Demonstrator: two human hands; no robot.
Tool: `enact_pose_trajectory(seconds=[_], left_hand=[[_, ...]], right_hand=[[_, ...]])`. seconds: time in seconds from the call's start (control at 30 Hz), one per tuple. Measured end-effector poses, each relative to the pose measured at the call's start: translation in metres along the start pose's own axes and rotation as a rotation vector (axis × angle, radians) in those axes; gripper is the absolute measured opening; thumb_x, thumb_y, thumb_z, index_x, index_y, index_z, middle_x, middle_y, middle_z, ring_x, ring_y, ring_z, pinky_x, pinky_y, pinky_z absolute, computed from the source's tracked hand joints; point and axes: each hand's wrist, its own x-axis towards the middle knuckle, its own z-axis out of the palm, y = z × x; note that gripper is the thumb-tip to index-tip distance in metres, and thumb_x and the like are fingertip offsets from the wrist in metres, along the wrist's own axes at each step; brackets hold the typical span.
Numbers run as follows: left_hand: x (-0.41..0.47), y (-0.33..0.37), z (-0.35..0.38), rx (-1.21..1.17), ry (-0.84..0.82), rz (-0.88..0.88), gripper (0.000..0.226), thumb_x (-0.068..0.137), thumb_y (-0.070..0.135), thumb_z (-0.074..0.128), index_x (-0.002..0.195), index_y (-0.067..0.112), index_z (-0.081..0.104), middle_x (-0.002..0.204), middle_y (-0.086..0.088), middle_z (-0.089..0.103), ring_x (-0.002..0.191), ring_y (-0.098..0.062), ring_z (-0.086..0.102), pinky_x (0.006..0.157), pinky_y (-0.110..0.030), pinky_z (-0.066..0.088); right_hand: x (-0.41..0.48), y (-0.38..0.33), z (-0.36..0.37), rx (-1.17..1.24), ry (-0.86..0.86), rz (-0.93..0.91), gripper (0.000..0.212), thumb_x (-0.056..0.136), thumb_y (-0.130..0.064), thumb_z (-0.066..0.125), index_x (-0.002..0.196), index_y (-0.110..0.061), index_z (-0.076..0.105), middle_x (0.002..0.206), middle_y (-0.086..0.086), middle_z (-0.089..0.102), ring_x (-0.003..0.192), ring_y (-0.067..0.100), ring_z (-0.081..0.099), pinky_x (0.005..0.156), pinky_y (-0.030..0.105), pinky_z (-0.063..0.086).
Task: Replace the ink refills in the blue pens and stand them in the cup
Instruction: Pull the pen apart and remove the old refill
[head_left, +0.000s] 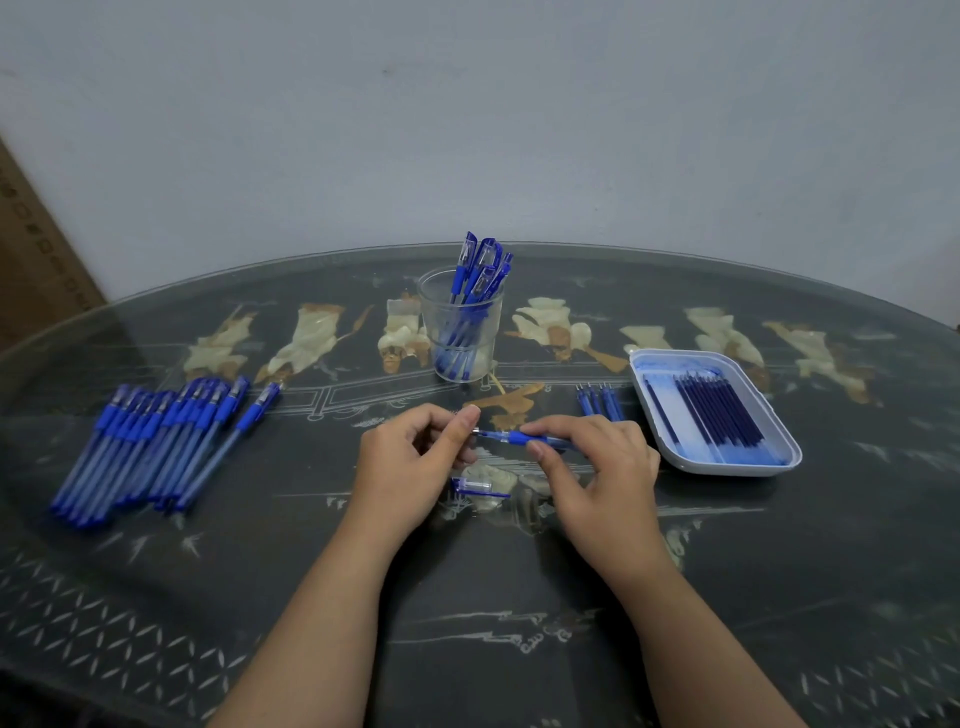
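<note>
At centre frame, the right hand (597, 467) pinches a slim blue plastic pen (519, 438), crosswise, metal tip pointing left. The left hand (415, 462) curls at that tip; grip unclear.

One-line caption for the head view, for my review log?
Right hand grips an uncapped blue pen, left hand at its tip; loose cap nearby, cup holding pens behind.

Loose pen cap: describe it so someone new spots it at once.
Start at the clear cup of pens, then come toward the person. Between left hand and right hand lies the pen cap, flat, the only cap off its pen.
</note>
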Motion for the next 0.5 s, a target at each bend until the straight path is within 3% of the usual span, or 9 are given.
enact_pose_trajectory(seconds=[0.13,0.27,0.5], left_hand=[[0.0009,-0.0008,-0.0013,-0.033,-0.054,0.001,0.004,0.083,0.021,0.073,0.084,0.017,0.073,0.071,-0.002,0.074,0.067,-0.011,0.068,0.069,-0.018,0.055],[0.0009,0.0014,-0.0058,-0.149,-0.107,-0.004,0.024,0.075,0.010,0.079,0.096,0.019,0.072,0.078,-0.003,0.075,0.076,-0.011,0.069,0.074,-0.018,0.055],[0.0032,-0.0024,-0.0021,-0.119,-0.113,0.001,0.001,0.083,0.012,0.072,0.082,0.013,0.073,0.069,-0.002,0.072,0.067,-0.009,0.065,0.069,-0.018,0.053]], right_hand=[[-0.0004,0.0002,0.0004,-0.001,0.004,-0.008,0.015,0.086,-0.049,0.057,0.098,-0.047,0.065,0.087,-0.025,0.060,0.095,0.003,0.046,0.084,0.032,0.027],[-0.0005,0.0009,0.0005,-0.005,0.017,-0.011,0.020,0.086,-0.055,0.050,0.099,-0.048,0.064,0.085,-0.024,0.059,0.094,0.003,0.046,0.084,0.032,0.028],[-0.0001,0.0000,0.0004,-0.002,0.014,-0.003,0.016,0.086,-0.050,0.056,0.099,-0.047,0.064,0.086,-0.024,0.060,0.094,0.006,0.047,0.085,0.033,0.028]])
